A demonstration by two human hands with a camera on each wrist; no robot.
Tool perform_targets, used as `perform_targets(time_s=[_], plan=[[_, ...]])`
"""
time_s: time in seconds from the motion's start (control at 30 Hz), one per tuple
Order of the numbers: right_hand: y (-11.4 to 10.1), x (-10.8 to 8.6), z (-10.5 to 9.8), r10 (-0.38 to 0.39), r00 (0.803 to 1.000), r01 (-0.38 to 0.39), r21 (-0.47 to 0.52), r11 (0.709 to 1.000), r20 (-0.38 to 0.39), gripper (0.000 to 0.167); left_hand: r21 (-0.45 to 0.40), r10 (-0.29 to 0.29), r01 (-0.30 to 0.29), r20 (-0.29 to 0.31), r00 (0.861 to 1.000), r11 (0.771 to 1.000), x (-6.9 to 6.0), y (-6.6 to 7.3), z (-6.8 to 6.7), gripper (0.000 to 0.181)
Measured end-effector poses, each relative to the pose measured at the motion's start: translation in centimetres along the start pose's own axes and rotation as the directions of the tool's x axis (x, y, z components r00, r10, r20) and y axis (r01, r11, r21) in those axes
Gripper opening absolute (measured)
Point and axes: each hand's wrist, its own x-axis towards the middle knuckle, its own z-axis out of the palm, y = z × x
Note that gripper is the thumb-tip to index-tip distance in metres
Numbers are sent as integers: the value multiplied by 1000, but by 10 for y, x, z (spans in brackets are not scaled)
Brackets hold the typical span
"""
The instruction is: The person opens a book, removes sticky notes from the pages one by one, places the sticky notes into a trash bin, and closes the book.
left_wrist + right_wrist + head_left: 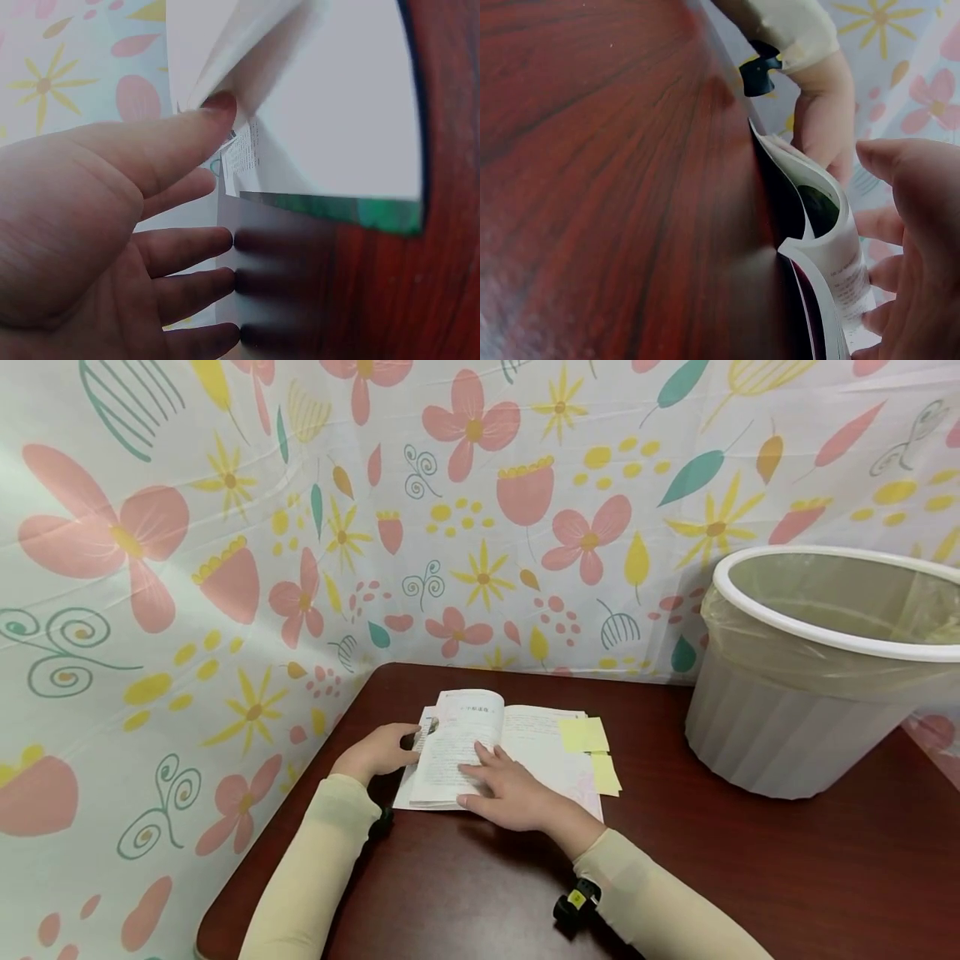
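An open book (536, 739) lies on the table, its left-hand pages raised and curving. Yellow sticky notes (585, 735) stick out past its right edge. My left hand (373, 752) is at the book's left edge. In the left wrist view, its thumb (172, 146) touches a curled page (259, 56), while the other fingers extend below the page edge. My right hand (517, 793) rests with spread fingers on the printed left-hand page (457, 764), near the book's middle. The right wrist view shows those fingers (885, 274) against the curved page.
A grey waste bin (780, 718) with a white rim and a clear liner stands at the right of the dark red-brown table (450, 885). Flower-patterned cloth (480, 527) hangs behind and to the left. Each wrist wears a black strapped device (576, 902).
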Motion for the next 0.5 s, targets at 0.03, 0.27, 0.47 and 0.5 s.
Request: perform_targets(time_s=[0.03, 0.27, 0.47, 0.5], plan=[[0, 0, 1, 9, 1000, -9, -10, 1000, 5, 62, -1, 0, 0, 0, 1000, 1000, 0, 0, 0, 65], [0, -3, 5, 73, 996, -67, -107, 992, 52, 63, -19, 25, -25, 6, 1000, 1000, -1, 2, 2, 60], [-4, -6, 5, 88, 990, -65, -197, 978, 107, 64, -35, 37, -36, 24, 999, 999, -6, 16, 2, 56], [-5, -7, 5, 91, 989, -66, -206, 976, 115, 64, -36, 38, -37, 27, 999, 999, -7, 19, 2, 56]])
